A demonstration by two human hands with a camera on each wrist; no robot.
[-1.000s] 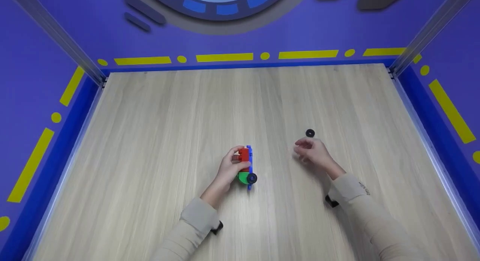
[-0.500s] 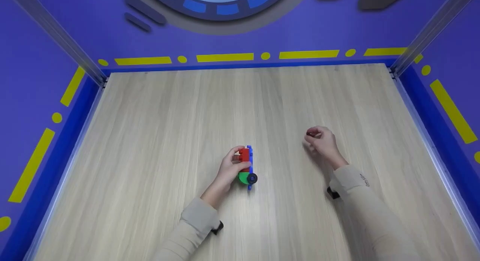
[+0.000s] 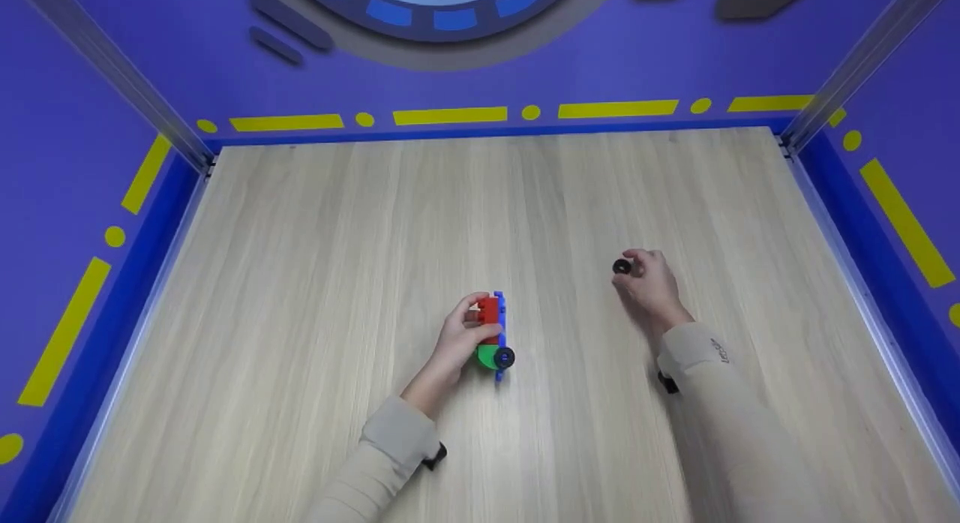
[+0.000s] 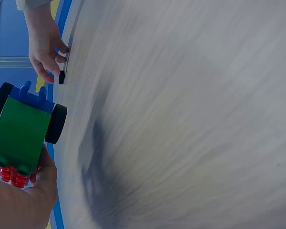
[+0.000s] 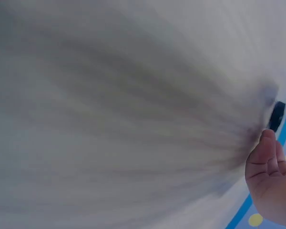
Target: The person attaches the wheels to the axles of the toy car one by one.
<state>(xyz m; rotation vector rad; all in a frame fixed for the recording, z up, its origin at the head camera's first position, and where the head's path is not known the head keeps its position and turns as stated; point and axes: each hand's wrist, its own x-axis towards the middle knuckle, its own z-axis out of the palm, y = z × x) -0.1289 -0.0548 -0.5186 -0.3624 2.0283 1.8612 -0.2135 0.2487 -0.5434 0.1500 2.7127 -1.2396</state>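
My left hand (image 3: 455,335) grips a toy car (image 3: 489,320) of building bricks, turned on its side. The car has red bricks, a curved green brick (image 4: 21,126) and a blue base (image 4: 32,98). Black wheels (image 4: 56,124) sit at the green end; none shows at the other end in the head view. A loose black wheel (image 3: 622,266) lies flat on the table to the right. My right hand (image 3: 654,287) has thumb and forefinger spread around it. In the right wrist view the thumb is at the wheel's edge (image 5: 277,116), while the fingers look apart from it.
The wooden table (image 3: 375,230) is enclosed by blue-purple walls (image 3: 465,88) with yellow markings. Metal posts (image 3: 847,73) stand at its back corners. Dark straps show at both sleeve cuffs.
My right hand has moved away from me and to the right, reaching the loose wheel and briefly covering it. The wheel stays about where it was. My left hand and the car have not moved.
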